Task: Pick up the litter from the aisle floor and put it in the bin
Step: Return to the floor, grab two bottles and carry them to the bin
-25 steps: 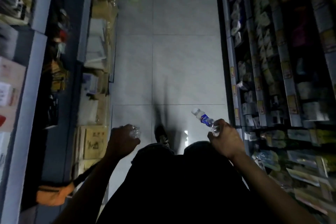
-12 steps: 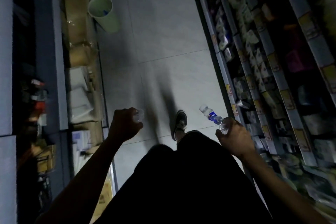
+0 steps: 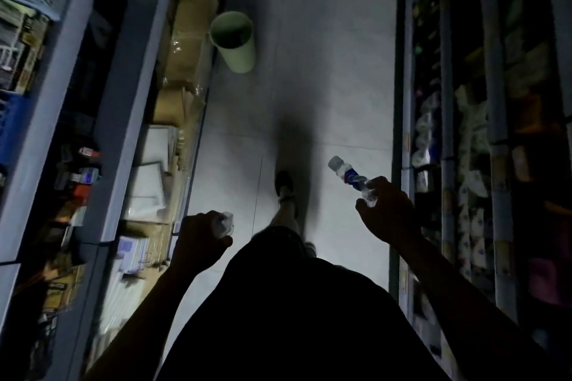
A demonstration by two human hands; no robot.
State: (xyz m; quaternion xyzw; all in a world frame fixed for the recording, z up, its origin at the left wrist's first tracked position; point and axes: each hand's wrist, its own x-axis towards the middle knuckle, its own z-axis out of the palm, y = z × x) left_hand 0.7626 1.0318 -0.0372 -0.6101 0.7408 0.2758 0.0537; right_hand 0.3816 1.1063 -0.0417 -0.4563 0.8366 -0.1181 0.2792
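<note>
Both hands are loaded and the walk to the bin is under way, so the picking-up looks done for these two pieces; what remains, as far as I can judge, is closing the gap and dropping them in. The floor [image 3: 325, 56] between the shelves shows no other litter that I can make out, though the light is poor and the far end is blurred.

The right hand [image 3: 388, 213] holds a crushed clear plastic bottle [image 3: 351, 176] with a blue label. The fingers [image 3: 365, 206] are curled and pinch it near its base, and the capped end sticks up and forward beyond the fingertips.

The left hand [image 3: 198, 238] is balled into a fist around a small, pale, crumpled clear piece [image 3: 225, 223]. Only a bit of it shows past the knuckles, and I can't tell exactly what it is. Those fingers are pressed tight together, nothing spread.

The pale green bin [image 3: 236, 43] stands well ahead of both hands, nearer the left fist's side, just beside the cartons [image 3: 185, 49] at the foot of the left-hand shelving. Its mouth is open and tipped toward the person. One shoe [image 3: 284, 184] is stepping forward between the hands.
</note>
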